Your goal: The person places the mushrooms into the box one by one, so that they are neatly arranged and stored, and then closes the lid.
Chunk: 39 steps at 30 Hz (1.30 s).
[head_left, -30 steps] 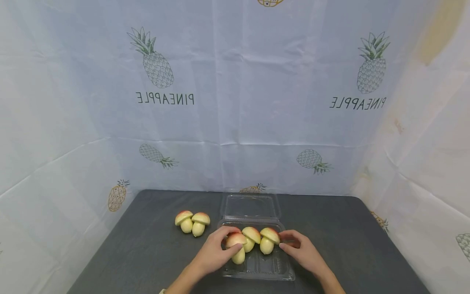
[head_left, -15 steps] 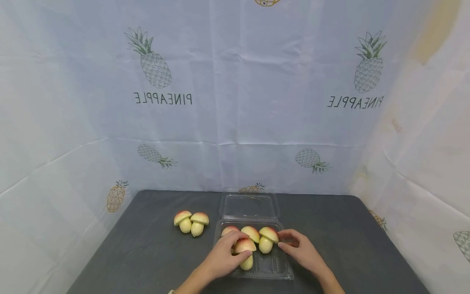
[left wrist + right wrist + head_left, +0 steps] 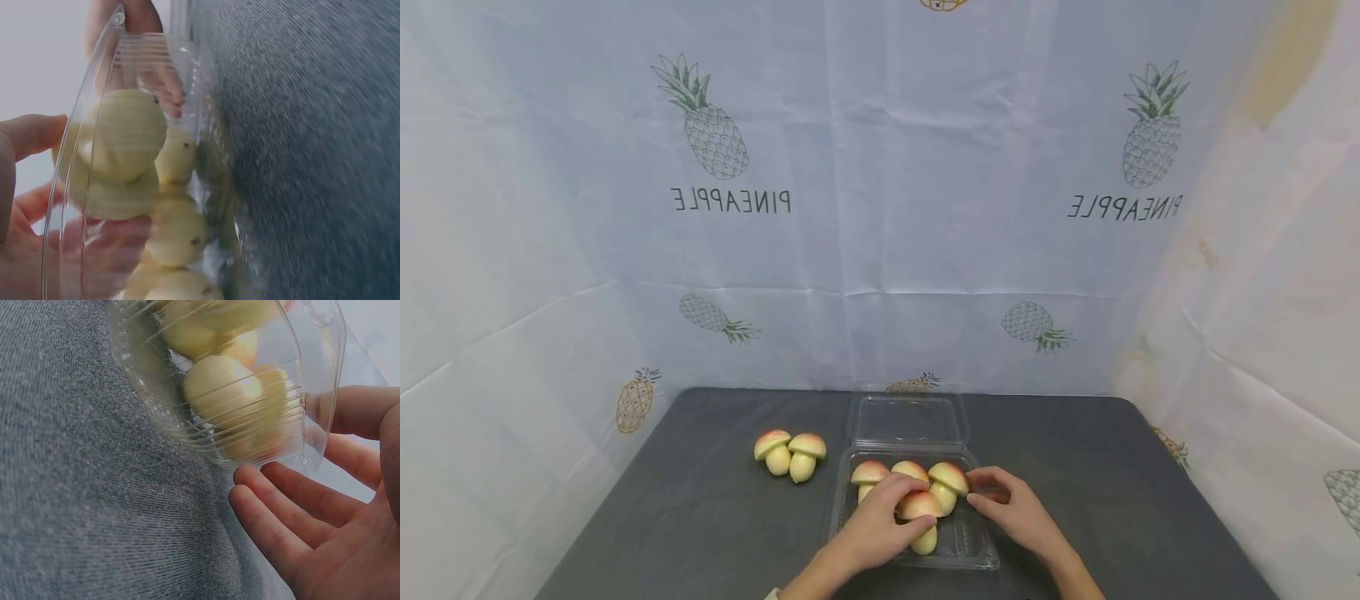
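While three mushrooms (image 3: 946,479) lay in the box (image 3: 976,546), lower centre, the left hand (image 3: 878,527) pinched a fourth (image 3: 921,507) there; the right hand (image 3: 1017,510), fingers loosely spread, touched its edge. Two more (image 3: 805,460) remained outside, lower left.

On the hanging cloth (image 3: 925,233) before me I record one legible word, PINEAPPLE, in mirrored dark capitals, twice: left lettering (image 3: 731,200) and right lettering (image 3: 1125,207), each beneath a pineapple print (image 3: 716,137).
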Tool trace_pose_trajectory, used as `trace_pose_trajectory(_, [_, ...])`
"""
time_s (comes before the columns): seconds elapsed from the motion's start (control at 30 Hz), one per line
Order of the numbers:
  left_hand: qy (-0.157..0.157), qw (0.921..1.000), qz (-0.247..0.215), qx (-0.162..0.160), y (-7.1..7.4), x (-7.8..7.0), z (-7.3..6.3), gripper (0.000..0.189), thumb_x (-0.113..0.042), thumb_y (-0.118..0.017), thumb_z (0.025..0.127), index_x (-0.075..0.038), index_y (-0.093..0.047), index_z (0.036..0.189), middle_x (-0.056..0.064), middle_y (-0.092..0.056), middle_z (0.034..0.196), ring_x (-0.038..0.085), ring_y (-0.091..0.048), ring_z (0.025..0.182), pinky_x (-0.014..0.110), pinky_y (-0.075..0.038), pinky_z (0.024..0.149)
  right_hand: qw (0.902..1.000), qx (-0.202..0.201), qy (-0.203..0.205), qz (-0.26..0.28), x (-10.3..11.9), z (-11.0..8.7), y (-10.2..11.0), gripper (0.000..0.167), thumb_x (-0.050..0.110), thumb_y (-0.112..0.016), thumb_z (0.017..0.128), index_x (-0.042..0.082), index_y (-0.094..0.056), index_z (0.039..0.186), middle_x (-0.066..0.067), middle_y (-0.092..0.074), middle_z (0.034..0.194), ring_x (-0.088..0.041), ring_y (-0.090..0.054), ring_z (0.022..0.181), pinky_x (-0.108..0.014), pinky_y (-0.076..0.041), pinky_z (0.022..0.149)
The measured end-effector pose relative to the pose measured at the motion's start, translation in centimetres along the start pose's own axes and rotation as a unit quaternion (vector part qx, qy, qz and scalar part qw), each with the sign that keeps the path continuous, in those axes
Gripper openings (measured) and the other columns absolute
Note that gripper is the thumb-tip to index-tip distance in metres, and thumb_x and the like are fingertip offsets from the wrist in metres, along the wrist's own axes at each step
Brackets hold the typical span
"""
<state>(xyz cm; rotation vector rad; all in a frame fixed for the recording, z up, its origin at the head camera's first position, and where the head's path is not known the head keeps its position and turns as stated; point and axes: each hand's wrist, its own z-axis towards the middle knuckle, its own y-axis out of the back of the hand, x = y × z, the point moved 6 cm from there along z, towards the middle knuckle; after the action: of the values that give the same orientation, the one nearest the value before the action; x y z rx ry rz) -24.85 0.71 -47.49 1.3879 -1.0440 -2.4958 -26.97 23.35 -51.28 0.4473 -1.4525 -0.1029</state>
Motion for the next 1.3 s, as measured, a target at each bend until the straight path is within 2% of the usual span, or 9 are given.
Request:
trace_pose_trajectory(0.33, [-0.004, 0.9991, 0.027, 0.033, -1.7, -1.1, 0.8, 0.042, -0.040, -0.070, 0.097, -0.010, -0.067, 0.126, -0.007, -0.059, 0.121, 0.009, -0.055, 0.111, 0.030, -0.052, 0.092, 0.9999, 0.010, 0.002, 0.006, 0.0, -0.1, 0.0, 0.044, 0.022, -0.069, 0.099, -0.002, -0.057, 0.134, -0.025, -0.058, 0.133, -0.031, -0.066, 0.107, -0.029, -0.058, 0.081])
trace_pose_trajectory(0.53, [-0.002, 0.9974, 0.046, 0.055, -2.6, -1.6, 1.7, 0.042, -0.043, -0.069, 0.097, -0.016, -0.067, 0.130, -0.010, -0.058, 0.121, 0.007, -0.053, 0.109, 0.028, -0.051, 0.087, 0.9999, 0.008, 0.005, 0.006, 0.1, 0.0, 0.1, 0.044, 0.022, -0.068, 0.100, -0.003, -0.057, 0.134, -0.025, -0.059, 0.132, -0.030, -0.066, 0.106, -0.030, -0.058, 0.080])
trace_pose_trajectory(0.63, [-0.007, 0.9961, 0.060, 0.064, -3.0, -1.6, 1.9, 0.044, -0.042, -0.070, 0.096, -0.016, -0.067, 0.131, -0.009, -0.058, 0.123, 0.007, -0.053, 0.112, 0.027, -0.052, 0.088, 0.9998, 0.013, 0.008, 0.010, 0.1, 0.1, 0.0, 0.044, 0.022, -0.067, 0.101, -0.003, -0.056, 0.135, -0.026, -0.058, 0.133, -0.028, -0.067, 0.105, -0.030, -0.058, 0.080])
trace_pose_trajectory(0.8, [-0.034, 0.9942, 0.077, 0.067, -3.6, -1.9, 1.9, 0.044, -0.041, -0.071, 0.096, -0.014, -0.067, 0.132, -0.006, -0.059, 0.125, 0.009, -0.053, 0.115, 0.027, -0.051, 0.091, 0.9997, 0.015, 0.009, 0.019, 0.0, 0.0, -0.1, 0.043, 0.021, -0.065, 0.101, -0.004, -0.056, 0.135, -0.027, -0.057, 0.134, -0.021, -0.068, 0.101, -0.029, -0.058, 0.080])
trace_pose_trajectory(1.0, [-0.060, 0.9909, 0.086, 0.084, -4.0, -2.2, 1.7, 0.045, -0.032, -0.067, 0.098, -0.013, -0.063, 0.139, -0.002, -0.061, 0.130, 0.014, -0.055, 0.119, 0.029, -0.051, 0.094, 0.9997, 0.013, 0.014, 0.018, 0.1, 0.0, 0.0, 0.042, 0.020, -0.065, 0.102, -0.005, -0.056, 0.134, -0.027, -0.059, 0.130, -0.019, -0.068, 0.099, -0.030, -0.059, 0.080])
trace_pose_trajectory(1.13, [-0.055, 0.9908, 0.092, 0.082, -4.0, -2.3, 1.6, 0.041, -0.029, -0.068, 0.097, -0.011, -0.066, 0.134, -0.002, -0.061, 0.130, 0.014, -0.055, 0.121, 0.029, -0.050, 0.097, 0.9997, 0.015, 0.007, 0.019, 0.1, 0.0, -0.1, 0.043, 0.021, -0.065, 0.102, -0.005, -0.056, 0.134, -0.026, -0.060, 0.130, -0.022, -0.068, 0.099, -0.030, -0.059, 0.079])
trace_pose_trajectory(1.3, [-0.051, 0.9921, 0.090, 0.071, -3.7, -2.5, 1.7, 0.035, -0.029, -0.068, 0.097, -0.010, -0.068, 0.126, -0.004, -0.063, 0.124, 0.011, -0.057, 0.117, 0.026, -0.051, 0.094, 0.9997, 0.017, 0.000, 0.019, 0.1, 0.0, 0.0, 0.043, 0.021, -0.065, 0.102, -0.004, -0.056, 0.135, -0.025, -0.059, 0.131, -0.022, -0.068, 0.100, -0.030, -0.058, 0.079])
